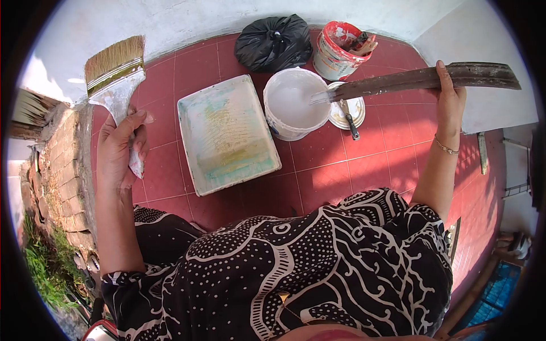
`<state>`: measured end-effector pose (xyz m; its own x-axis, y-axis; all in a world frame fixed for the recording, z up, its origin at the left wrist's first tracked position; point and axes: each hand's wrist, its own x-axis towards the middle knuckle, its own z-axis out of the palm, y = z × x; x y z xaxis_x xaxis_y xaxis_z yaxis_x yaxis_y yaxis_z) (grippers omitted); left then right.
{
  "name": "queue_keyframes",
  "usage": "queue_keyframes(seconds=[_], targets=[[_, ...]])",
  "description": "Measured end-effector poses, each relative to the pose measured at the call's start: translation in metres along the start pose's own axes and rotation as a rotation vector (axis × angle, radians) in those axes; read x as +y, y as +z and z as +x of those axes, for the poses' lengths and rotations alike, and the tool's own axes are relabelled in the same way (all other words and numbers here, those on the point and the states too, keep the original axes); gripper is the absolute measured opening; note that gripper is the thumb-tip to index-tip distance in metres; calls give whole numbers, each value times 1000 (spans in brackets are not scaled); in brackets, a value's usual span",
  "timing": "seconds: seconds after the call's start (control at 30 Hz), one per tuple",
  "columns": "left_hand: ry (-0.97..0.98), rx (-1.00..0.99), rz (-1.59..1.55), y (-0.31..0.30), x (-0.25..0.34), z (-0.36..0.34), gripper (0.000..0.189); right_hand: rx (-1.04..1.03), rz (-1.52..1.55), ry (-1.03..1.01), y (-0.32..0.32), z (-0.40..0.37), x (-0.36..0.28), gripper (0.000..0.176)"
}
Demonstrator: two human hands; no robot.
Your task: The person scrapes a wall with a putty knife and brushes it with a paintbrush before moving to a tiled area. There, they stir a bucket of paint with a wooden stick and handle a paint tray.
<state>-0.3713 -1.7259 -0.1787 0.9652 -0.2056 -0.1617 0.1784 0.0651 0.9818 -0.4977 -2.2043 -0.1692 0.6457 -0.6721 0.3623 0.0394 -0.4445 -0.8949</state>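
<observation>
My left hand (118,139) is closed around the handle of a wide paintbrush (115,74), bristles up, its handle smeared with white paint. In my right hand (452,99) is a long dark wooden stick (392,82), held near its right end. The stick's white-coated tip reaches over the rim of a bucket (287,132) of white paint (293,101). Between my hands, a paint tray (227,133) lies on the floor, stained white, green and yellowish. Just right of the bucket, a putty knife (350,120) rests on a round lid (358,108).
A tied black plastic bag (273,44) and a red-rimmed bucket (335,59) with tools in it stand by the white wall (193,20). Red tiles (324,184) cover the floor. Bricks (62,165) and grass (45,264) border it on the left.
</observation>
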Motion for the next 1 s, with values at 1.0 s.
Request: queue_keyframes(seconds=[1.0], targets=[[-3,2,12,0,-5,0,9,-172,385,28,-63,6,14,27]])
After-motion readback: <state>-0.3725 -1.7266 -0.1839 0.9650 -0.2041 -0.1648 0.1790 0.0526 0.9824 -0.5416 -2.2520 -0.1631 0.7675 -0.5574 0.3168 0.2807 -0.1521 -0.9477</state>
